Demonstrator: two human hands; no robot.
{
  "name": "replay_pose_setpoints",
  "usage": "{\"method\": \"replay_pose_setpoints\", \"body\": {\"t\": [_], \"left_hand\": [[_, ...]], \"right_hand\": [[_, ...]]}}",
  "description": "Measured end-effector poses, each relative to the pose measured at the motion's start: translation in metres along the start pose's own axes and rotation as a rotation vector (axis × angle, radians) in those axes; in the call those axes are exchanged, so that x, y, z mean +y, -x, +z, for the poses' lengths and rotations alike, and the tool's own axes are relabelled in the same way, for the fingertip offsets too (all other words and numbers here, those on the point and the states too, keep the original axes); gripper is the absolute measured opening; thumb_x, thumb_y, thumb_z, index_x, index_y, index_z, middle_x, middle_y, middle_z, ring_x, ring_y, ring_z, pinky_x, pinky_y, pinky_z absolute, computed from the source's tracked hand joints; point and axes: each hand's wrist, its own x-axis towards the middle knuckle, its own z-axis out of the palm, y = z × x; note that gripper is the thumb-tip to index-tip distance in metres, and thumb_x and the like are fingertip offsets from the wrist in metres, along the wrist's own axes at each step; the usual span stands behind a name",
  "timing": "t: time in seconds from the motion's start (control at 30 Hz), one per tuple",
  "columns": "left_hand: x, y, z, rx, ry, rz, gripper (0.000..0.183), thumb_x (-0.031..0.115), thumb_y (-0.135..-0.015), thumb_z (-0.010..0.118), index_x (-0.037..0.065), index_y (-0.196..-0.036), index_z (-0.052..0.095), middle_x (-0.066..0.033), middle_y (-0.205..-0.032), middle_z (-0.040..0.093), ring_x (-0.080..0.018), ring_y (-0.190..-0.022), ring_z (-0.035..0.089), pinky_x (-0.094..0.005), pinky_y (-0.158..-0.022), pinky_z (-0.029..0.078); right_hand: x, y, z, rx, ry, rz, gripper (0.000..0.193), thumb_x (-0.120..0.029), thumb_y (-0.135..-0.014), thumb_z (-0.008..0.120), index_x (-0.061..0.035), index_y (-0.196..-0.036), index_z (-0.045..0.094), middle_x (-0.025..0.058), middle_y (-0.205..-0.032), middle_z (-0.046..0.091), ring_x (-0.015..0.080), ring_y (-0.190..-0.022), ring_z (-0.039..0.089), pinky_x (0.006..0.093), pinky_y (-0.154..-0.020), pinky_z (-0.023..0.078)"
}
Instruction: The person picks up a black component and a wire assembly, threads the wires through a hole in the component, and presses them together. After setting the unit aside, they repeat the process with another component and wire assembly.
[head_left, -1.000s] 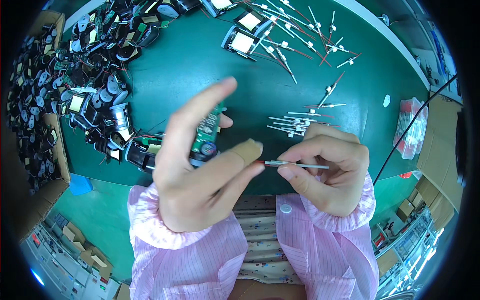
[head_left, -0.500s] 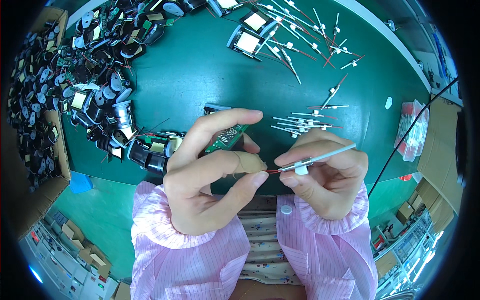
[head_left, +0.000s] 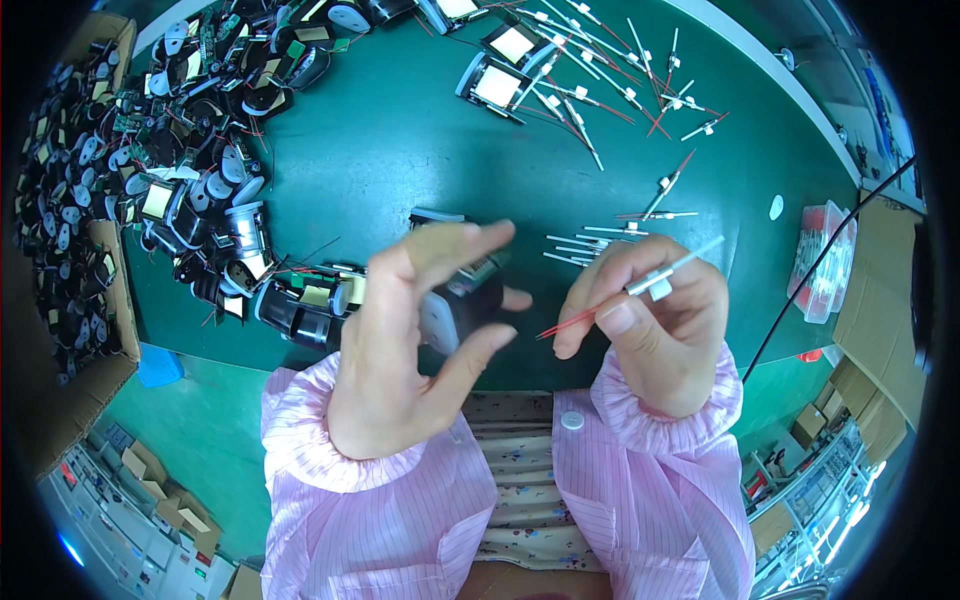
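My left hand (head_left: 385,350) is curved round a black housing (head_left: 481,297) with a grey end cap and part of a green circuit board. Its thumb and index finger are spread, while another fingertip shows beyond the housing. The housing is smeared by motion. Between thumb and fingers my right hand (head_left: 655,335) pinches a thin metal rod (head_left: 653,281) with a pale tip and a small white block. Red wires (head_left: 568,325) run from the rod leftward, their ends free in the gap between my hands. More such rods (head_left: 590,246) lie just beyond my right hand.
Many black housings (head_left: 245,235) are heaped on the left of the green table (head_left: 370,140), beside a full cardboard box (head_left: 115,275). Loose wired rods (head_left: 580,90) are scattered at the far right. A clear plastic box (head_left: 825,260) and a black cable (head_left: 800,300) are at the right edge.
The red wires have left my left fingertips, and my right hand has drawn the rod slightly up and right. My left thumb and index finger have spread, and the housing has turned.
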Motion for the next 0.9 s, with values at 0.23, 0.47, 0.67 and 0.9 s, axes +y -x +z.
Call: {"method": "replay_pose_setpoints", "body": {"t": [0.23,0.47,0.67,0.9], "left_hand": [[-0.004,-0.004,-0.003,-0.186,0.748,-0.048,0.054,-0.014,-0.078,0.057,-0.002,-0.127,0.039,-0.0262,-0.141,0.033,-0.0296,-0.121,0.050,-0.0322,-0.085,0.050],[-0.006,-0.003,-0.011,-0.077,0.608,-0.054,0.042,-0.016,-0.080,0.053,-0.006,-0.120,0.045,-0.0277,-0.129,0.046,-0.0317,-0.099,0.064,-0.0302,-0.074,0.053],[-0.023,-0.006,-0.007,0.035,0.762,-0.297,0.061,0.058,-0.093,0.037,-0.001,-0.098,0.052,-0.0272,-0.097,0.062,-0.0279,-0.063,0.064,-0.0260,-0.047,0.049],[-0.007,-0.006,0.010,0.058,0.117,-0.005,0.053,0.009,-0.090,0.055,-0.003,-0.134,0.029,-0.0229,-0.114,0.058,-0.0186,-0.086,0.054,-0.0304,-0.077,0.046]], "right_hand": [[0.011,-0.009,-0.005,-0.063,-0.356,0.095,0.013,-0.001,-0.092,0.052,0.0060,-0.103,0.053,0.0235,-0.092,0.063,0.0282,-0.081,0.067,0.0371,-0.070,0.058],[0.011,-0.009,-0.011,-0.055,-0.396,0.126,0.017,-0.008,-0.094,0.051,0.0072,-0.100,0.055,0.0238,-0.093,0.063,0.0298,-0.080,0.067,0.0382,-0.070,0.059],[0.011,-0.011,-0.005,-0.035,-0.398,0.077,0.015,-0.008,-0.093,0.052,0.0049,-0.095,0.060,0.0220,-0.096,0.060,0.0291,-0.087,0.065,0.0387,-0.075,0.058],[0.006,-0.008,-0.002,0.189,-0.166,-0.097,0.010,-0.002,-0.089,0.055,0.0048,-0.094,0.061,0.0193,-0.097,0.060,0.0263,-0.091,0.063,0.0389,-0.082,0.054]]}}
